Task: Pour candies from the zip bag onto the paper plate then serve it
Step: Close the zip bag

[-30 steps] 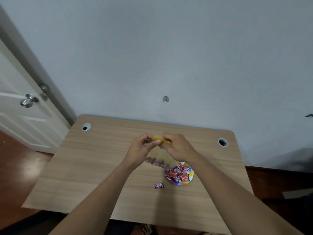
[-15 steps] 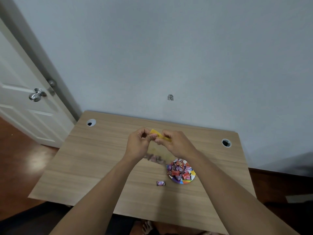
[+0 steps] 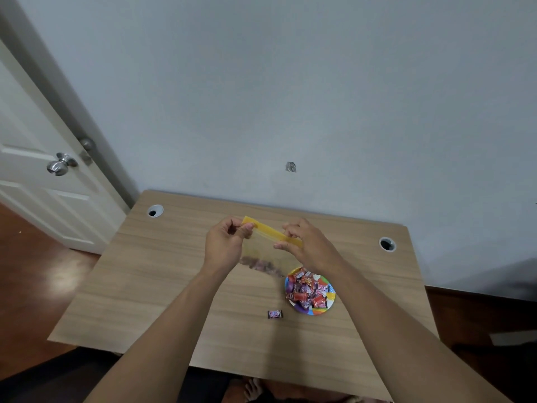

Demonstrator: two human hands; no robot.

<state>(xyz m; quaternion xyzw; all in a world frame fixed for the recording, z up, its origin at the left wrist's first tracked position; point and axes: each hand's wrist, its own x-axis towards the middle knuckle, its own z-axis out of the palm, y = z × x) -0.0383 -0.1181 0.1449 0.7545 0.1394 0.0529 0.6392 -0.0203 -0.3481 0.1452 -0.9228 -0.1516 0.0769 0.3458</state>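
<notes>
Above a wooden table (image 3: 162, 286), the left hand (image 3: 225, 242) and right hand (image 3: 308, 245) each pinch an end of a zip bag's (image 3: 268, 251) yellow strip. Candies (image 3: 305, 290) fill the paper plate (image 3: 327, 308) below; one candy (image 3: 275, 314) lies just beside it.

wooden desk (image 3: 162, 286), white door (image 3: 32, 199)

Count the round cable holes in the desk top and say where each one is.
2. One cable hole sits near the far left corner of the desk, the other cable hole near the far right corner. The arms may hide more.
</notes>
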